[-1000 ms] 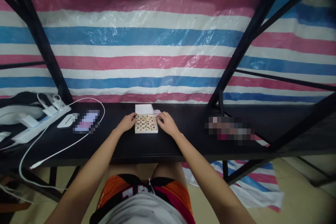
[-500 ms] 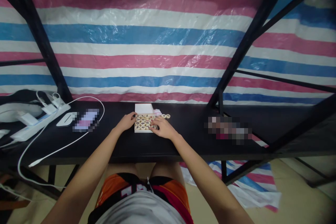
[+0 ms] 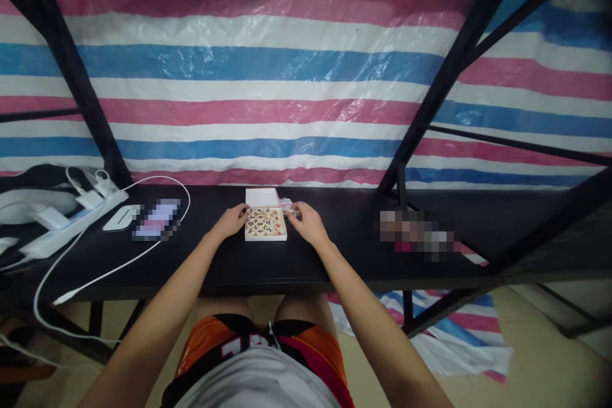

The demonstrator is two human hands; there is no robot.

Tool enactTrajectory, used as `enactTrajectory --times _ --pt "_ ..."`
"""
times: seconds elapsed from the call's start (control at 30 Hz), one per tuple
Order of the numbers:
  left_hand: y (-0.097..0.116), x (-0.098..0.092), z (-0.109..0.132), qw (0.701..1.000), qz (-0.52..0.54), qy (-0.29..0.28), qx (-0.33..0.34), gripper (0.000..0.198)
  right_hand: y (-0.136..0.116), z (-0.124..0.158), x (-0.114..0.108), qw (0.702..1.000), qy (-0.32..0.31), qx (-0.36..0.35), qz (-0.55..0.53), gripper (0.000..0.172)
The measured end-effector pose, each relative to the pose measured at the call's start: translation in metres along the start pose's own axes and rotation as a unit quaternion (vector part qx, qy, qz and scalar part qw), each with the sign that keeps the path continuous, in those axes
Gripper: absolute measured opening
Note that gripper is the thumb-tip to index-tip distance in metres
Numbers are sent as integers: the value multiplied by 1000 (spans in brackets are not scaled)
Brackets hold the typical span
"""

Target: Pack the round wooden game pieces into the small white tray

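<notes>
A white open box (image 3: 266, 238) sits on the black table, filled with round Chinese chess pieces (image 3: 261, 225) marked in black and red characters. Its far flap or lid (image 3: 261, 197) stands behind the pieces. My left hand (image 3: 231, 221) grips the box's upper left edge, thumb and fingers closed on it. Just past the right side of the box, the fingers of my right hand (image 3: 307, 223) close around a loose chess piece, which they mostly hide. A pale printed paper (image 3: 285, 203) lies partly behind the box.
To the left are a phone (image 3: 157, 219), a white flat device (image 3: 122, 217), a power strip (image 3: 79, 217) with plugs and a looping white cable (image 3: 100, 273). A blurred object (image 3: 415, 233) lies at right. Black metal posts (image 3: 425, 121) and a striped sheet (image 3: 268, 64) stand behind.
My right hand has moved from over the pieces in the box to the right, onto the loose pieces beside it. Red-marked pieces at the box's right now show. My left hand stays put.
</notes>
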State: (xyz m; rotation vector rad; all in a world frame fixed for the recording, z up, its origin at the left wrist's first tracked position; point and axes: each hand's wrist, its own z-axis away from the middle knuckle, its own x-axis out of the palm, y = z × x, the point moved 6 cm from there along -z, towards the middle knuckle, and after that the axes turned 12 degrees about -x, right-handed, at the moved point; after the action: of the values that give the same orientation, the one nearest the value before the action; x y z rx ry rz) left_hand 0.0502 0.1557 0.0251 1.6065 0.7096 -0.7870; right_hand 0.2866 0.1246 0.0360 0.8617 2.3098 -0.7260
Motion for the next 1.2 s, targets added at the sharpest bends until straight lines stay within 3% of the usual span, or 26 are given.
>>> enactTrajectory --times 0.1,0.2,0.33,0.47,0.93,1.2 --pt "1 0 0 1000 -4 -1 0 34 28 6 4 995 -18 97 13 14" --pt "2 0 0 1000 -13 -4 -6 35 40 10 12 990 -58 130 8 12" --pt "3 -1 0 1000 -15 -7 -11 35 38 10 19 989 -86 122 -16 12" --pt "3 0 1 1000 -11 -9 -10 35 34 9 20 992 -69 99 -44 6" --pt "3 0 1 1000 -16 -3 -2 35 50 12 32 991 -38 79 -102 14" --pt "-1 2 -2 1000 -11 -4 -2 34 43 9 32 988 -53 63 -133 13"
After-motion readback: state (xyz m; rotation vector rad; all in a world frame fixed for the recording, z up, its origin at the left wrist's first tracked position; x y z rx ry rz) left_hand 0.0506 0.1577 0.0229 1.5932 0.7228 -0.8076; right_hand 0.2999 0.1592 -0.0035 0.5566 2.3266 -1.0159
